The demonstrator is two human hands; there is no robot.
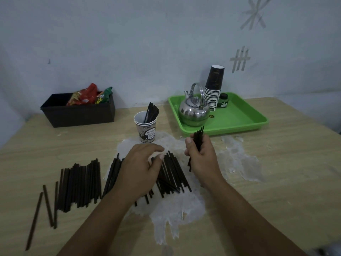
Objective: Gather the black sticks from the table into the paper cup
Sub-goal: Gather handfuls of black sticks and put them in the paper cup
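Observation:
Many black sticks lie on the wooden table: a wide spread (79,183) at the left and a denser pile (174,172) in the middle. A white paper cup (145,127) stands upright behind the pile, with several sticks leaning inside it. My left hand (142,167) rests palm down on the middle pile, its fingers curled onto the sticks; whether it grips any is hidden. My right hand (200,154), just right of the pile, is closed around an upright bundle of black sticks (199,138).
A green tray (239,119) at the back right carries a steel kettle (193,111), a stack of dark paper cups (214,89) and a small green bottle (223,100). A dark box (79,113) with snack packets stands back left. Worn white patches mark the tabletop.

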